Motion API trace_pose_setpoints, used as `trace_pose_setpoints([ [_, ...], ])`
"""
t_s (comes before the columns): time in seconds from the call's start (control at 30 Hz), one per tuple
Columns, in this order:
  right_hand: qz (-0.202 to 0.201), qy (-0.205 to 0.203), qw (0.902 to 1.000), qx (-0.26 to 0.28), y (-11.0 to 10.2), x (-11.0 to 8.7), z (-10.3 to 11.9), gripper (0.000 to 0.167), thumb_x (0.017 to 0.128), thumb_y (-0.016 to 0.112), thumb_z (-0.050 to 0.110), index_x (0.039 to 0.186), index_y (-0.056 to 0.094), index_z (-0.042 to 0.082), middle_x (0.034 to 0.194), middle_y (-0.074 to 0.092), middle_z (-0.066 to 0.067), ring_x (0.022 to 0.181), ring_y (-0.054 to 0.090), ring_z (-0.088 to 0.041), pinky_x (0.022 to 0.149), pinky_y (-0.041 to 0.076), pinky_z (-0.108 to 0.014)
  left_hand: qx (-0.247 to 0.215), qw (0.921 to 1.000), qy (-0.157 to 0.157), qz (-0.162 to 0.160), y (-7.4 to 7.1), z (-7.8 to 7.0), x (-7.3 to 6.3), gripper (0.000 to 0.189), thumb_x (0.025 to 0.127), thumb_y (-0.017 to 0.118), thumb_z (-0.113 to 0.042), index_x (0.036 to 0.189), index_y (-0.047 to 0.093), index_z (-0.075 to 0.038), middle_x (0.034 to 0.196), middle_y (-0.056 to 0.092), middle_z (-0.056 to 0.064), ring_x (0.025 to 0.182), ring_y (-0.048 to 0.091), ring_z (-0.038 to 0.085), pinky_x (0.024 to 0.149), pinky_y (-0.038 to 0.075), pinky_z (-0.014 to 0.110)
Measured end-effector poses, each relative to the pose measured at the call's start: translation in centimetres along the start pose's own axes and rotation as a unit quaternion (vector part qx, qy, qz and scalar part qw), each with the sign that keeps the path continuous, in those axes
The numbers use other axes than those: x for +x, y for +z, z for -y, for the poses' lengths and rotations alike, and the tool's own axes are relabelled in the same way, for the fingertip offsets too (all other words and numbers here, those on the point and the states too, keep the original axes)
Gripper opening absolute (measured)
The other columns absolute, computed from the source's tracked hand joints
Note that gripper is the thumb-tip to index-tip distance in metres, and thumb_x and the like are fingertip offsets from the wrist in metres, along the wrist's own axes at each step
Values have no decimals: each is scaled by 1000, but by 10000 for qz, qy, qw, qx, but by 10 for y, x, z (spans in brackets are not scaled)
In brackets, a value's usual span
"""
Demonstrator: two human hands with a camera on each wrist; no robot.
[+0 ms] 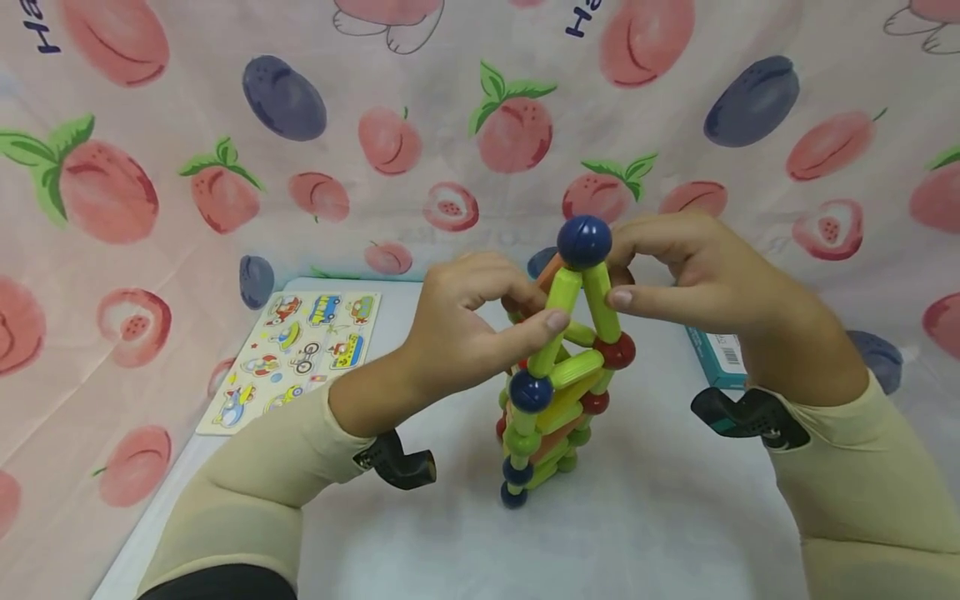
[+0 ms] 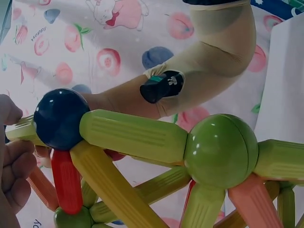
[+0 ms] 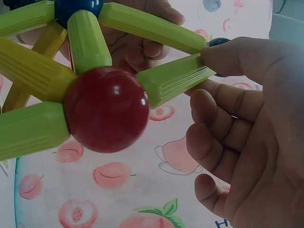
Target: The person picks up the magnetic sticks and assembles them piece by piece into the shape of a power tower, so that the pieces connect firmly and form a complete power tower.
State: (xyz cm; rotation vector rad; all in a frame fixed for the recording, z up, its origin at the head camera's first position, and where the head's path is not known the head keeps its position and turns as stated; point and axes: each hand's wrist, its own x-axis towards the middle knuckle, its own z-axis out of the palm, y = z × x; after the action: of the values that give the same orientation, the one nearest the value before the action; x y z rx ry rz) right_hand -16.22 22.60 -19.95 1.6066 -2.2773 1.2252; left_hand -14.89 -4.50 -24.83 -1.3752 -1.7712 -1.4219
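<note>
A tall tower of magnetic rods and balls (image 1: 570, 396) stands upright on the table, mostly green with yellow, orange and red rods. At its peak, two green rods lean together under a dark blue ball (image 1: 584, 242). My left hand (image 1: 476, 321) pinches the left green rod (image 1: 566, 292), thumb in front and fingers behind; that rod rises from a lower blue ball (image 2: 61, 118). Between thumb and index finger, my right hand (image 1: 693, 275) pinches the right green rod (image 3: 175, 80), which rises from a red ball (image 3: 107, 109). My right hand's other fingers curl loosely.
A picture board (image 1: 300, 354) with vehicle drawings lies on the white table (image 1: 637, 533) at the left. Behind the right wrist is a teal box (image 1: 718, 358) with a white label. A fruit-print cloth (image 1: 465, 108) hangs along the back.
</note>
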Motion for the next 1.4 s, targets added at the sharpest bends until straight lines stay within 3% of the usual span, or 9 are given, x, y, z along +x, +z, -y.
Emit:
trace_pose_setpoints([
  [0.2, -101, -232, 9997, -18, 5, -2, -2, 20, 90, 75, -4, 107, 73, 8, 92, 67, 0, 87, 59, -16, 79, 51, -29, 18, 10000, 33, -66, 1, 0, -2, 15, 89, 80, -18, 83, 78, -4, 78, 72, -1, 79, 64, 11, 71, 54, 33],
  [0.33, -564, -735, 9930, 735, 18, -18, -26, 24, 103, 68, 16, 117, 71, -3, 99, 67, -7, 89, 58, -20, 81, 51, -30, -36, 9979, 169, -617, 4, 7, -17, 44, 104, 63, -41, 82, 72, -4, 77, 68, 2, 76, 61, 15, 69, 52, 34],
  [0.47, -1211, -558, 9699, 2040, 63, -66, -70, 34, 102, 47, -1, 128, 69, -4, 113, 72, -9, 100, 63, -21, 93, 52, -29, 221, 9941, 461, -954, 11, 27, -69, 47, 107, 53, -43, 75, 61, -9, 70, 59, 1, 68, 54, 17, 65, 46, 33],
  [0.6, -1317, 1025, 9701, 1762, 122, -133, -103, 70, 84, 45, -15, 139, 69, 20, 130, 73, 7, 118, 64, -9, 105, 47, -25, 983, 9949, -71, 226, 20, 43, -142, 35, 98, 64, -41, 73, 63, -18, 67, 60, -8, 63, 52, 8, 63, 41, 26],
  [0.7, -517, 1938, 9781, 548, 156, -168, -115, 69, 85, 63, -3, 145, 63, 31, 139, 68, 14, 127, 61, -8, 108, 49, -33, 1548, 9689, -1032, 1633, 28, 45, -184, 34, 93, 72, -52, 76, 73, -23, 70, 63, -16, 69, 52, 0, 69, 38, 25],
  [0.8, 131, 1992, 9786, -508, 179, -181, -120, 66, 87, 81, 20, 148, 59, 32, 141, 65, 15, 126, 61, -10, 104, 51, -43, 2128, 9227, -1625, 2775, 38, 41, -208, 42, 88, 74, -69, 80, 77, -28, 75, 62, -20, 79, 53, 0, 78, 38, 30],
  [0.87, 164, 1896, 9788, -760, 190, -180, -122, 65, 87, 85, 28, 147, 60, 33, 139, 66, 17, 123, 62, -11, 101, 50, -44, 2467, 9002, -1803, 3102, 46, 40, -217, 44, 85, 75, -74, 80, 76, -30, 76, 59, -22, 85, 54, 2, 84, 38, 34],
  [1.13, -428, 1993, 9734, -1043, 203, -170, -120, 56, 87, 87, 21, 138, 67, 33, 129, 69, 21, 114, 64, -7, 95, 55, -42, 2969, 8809, -2078, 3044, 56, 51, -214, 37, 83, 82, -62, 80, 72, -27, 69, 52, -19, 83, 56, 8, 86, 41, 38],
  [1.4, -658, 3062, 9328, -1783, 199, -154, -138, 49, 88, 87, 25, 132, 73, 12, 113, 75, 4, 105, 67, -19, 90, 55, -49, 3682, 8606, -2392, 2580, 53, 97, -207, 38, 88, 79, -51, 105, 81, -17, 97, 75, -5, 104, 67, 19, 107, 42, 60],
])
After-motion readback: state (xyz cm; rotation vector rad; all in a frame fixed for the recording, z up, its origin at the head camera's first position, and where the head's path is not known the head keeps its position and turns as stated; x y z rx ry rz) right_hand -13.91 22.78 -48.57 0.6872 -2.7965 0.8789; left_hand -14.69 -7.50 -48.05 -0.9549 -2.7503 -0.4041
